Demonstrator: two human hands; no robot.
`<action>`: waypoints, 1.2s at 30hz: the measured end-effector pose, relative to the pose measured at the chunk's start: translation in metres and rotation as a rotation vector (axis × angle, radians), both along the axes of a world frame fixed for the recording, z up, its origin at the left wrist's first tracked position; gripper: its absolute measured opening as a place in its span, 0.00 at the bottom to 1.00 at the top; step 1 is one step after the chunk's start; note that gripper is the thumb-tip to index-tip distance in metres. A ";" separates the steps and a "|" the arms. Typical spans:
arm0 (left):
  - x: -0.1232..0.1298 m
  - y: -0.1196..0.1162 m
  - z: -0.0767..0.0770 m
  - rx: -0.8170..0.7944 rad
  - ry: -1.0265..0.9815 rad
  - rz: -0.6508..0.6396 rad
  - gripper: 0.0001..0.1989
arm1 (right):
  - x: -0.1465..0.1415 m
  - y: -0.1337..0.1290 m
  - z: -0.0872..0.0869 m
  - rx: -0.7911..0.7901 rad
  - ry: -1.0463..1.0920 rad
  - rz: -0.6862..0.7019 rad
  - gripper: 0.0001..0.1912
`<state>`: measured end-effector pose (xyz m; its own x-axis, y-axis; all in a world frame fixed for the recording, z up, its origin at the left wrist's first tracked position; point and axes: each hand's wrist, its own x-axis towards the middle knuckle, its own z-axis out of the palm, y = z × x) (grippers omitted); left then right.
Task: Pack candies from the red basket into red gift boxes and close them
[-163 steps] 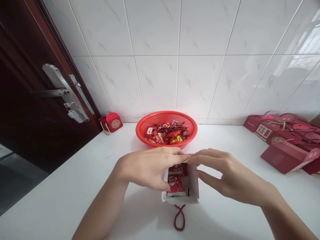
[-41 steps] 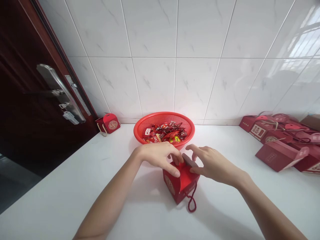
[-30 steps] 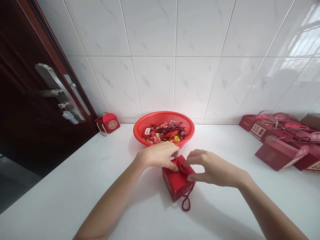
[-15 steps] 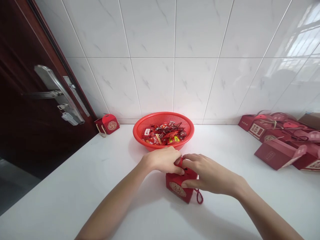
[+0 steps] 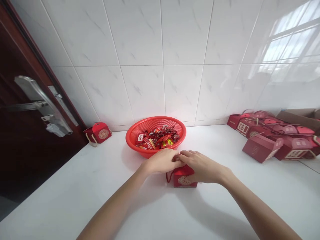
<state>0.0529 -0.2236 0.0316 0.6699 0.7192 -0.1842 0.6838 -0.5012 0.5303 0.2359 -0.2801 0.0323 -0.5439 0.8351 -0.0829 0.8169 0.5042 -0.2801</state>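
A small red box (image 5: 178, 180) with a gold round pattern stands on the white table, just in front of a red basket (image 5: 130, 141) of wrapped sweets. My left hand (image 5: 163, 161) is closed at the top left of the box, its fingertips partly hidden. Over the top and right side of the box lies my right hand (image 5: 203, 166), thumb against the front face and fingers bent over the top. A dark red cord loop (image 5: 169, 176) hangs at the box's left side.
Another red box (image 5: 98, 132) with a pale cord stands at the back left, near the door (image 5: 22, 133). Several red and dark red boxes (image 5: 261, 148) are heaped at the right, with a brown carton (image 5: 297, 116) behind them. A tiled wall closes off the back.
The box has turned so that its patterned face points toward me, and a cord loop now shows on its left. Both hands remain on it. The camera view has shifted to the right.
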 end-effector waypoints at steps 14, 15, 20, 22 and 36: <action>-0.018 -0.048 -0.116 -0.106 -0.544 0.112 0.12 | 0.106 0.048 -0.005 0.044 -0.097 -0.568 0.23; -0.017 -0.048 -0.117 -0.115 -0.554 0.108 0.12 | 0.116 0.050 -0.007 0.056 -0.101 -0.615 0.25; -0.014 -0.044 -0.118 -0.108 -0.576 0.086 0.10 | 0.157 0.054 -0.022 0.172 -0.142 -0.815 0.31; -0.014 -0.043 -0.120 -0.102 -0.576 0.079 0.09 | 0.167 0.056 -0.032 0.235 -0.162 -0.899 0.33; -0.014 -0.043 -0.123 -0.076 -0.554 0.059 0.07 | 0.199 0.064 -0.076 0.450 -0.224 -1.374 0.26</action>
<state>0.0391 -0.2670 -0.0915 0.6403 0.7568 0.1311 0.3183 -0.4168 0.8514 0.4353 -0.2164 -0.0436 0.6739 0.6528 0.3461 0.7214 -0.6824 -0.1175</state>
